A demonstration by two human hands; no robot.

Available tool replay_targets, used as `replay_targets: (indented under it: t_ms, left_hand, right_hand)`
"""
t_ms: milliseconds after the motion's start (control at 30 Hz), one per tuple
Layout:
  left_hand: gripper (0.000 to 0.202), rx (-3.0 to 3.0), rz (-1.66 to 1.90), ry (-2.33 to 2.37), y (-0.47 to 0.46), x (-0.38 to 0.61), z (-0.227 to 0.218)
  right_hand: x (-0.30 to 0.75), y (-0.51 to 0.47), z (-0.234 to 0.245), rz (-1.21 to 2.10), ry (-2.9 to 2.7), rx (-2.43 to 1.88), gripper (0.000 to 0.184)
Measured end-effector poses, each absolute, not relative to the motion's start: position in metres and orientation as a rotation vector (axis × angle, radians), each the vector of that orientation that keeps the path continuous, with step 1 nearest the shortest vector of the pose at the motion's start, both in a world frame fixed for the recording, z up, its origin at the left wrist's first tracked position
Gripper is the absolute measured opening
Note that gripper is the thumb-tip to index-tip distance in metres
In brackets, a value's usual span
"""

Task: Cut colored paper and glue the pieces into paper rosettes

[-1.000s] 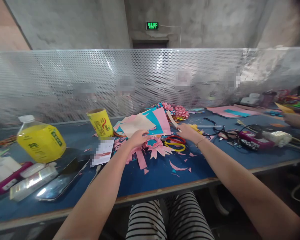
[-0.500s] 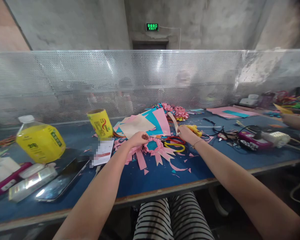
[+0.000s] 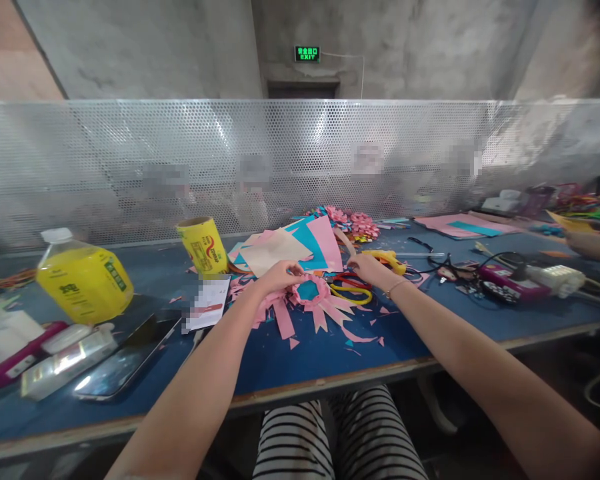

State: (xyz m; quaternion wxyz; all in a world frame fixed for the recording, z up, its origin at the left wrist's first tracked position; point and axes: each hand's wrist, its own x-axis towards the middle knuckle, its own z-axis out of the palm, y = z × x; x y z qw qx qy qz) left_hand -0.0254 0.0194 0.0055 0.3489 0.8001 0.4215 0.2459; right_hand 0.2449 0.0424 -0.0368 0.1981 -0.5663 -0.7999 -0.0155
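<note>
Craft wkshp, wkbench (image 3: 300,367), paper scraps (image 3: 357,337)

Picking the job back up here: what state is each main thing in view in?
Left hand: at the edge of the pink rosette, grip unclear
Right hand: pinching a pale strip
Pink rosette: teal centre facing up
Scissors: lying down, open or shut unclear
Yellow roll: standing on end
Bottle: capped
Exit sign: lit

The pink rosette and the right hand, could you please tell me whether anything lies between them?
Yes: red and yellow scissor handles lie between the pink rosette and the right hand. Nothing visible separates the rosette from the left hand at its edge.
</note>
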Motion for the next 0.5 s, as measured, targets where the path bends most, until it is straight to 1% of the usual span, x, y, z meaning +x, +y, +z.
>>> replay_targets:
  t_ms: [133,267,367,433,467,500]
  left_hand:
    - [0.033,2.124,0.695,1.160,0.017,-0.023,0.008]
    - [0.034,2.188,0.832,1.207,0.013,-0.018,0.011]
    - [0.053,2.096,0.861,1.156,0.008,-0.013,0.011]
    - [0.064,2.096,0.896,1.102,0.005,-0.010,0.012]
    - [0.065,2.118,0.919,1.090,0.003,-0.009,0.012]
    - [0.062,2.151,0.937,1.090,0.002,-0.008,0.013]
  right_hand:
    - [0.232,0.028,-0.019,0.019,-2.155,-1.388,0.022]
    - [0.217,0.010,-0.002,0.226,-2.030,-1.037,0.016]
    - [0.211,-0.001,0.003,0.398,-1.969,-0.841,0.015]
    - [0.209,-0.005,0.004,0.572,-1.957,-0.749,0.013]
    - [0.208,-0.006,0.004,0.657,-1.948,-0.723,0.012]
    - [0.208,-0.007,0.004,0.726,-1.934,-0.710,0.011]
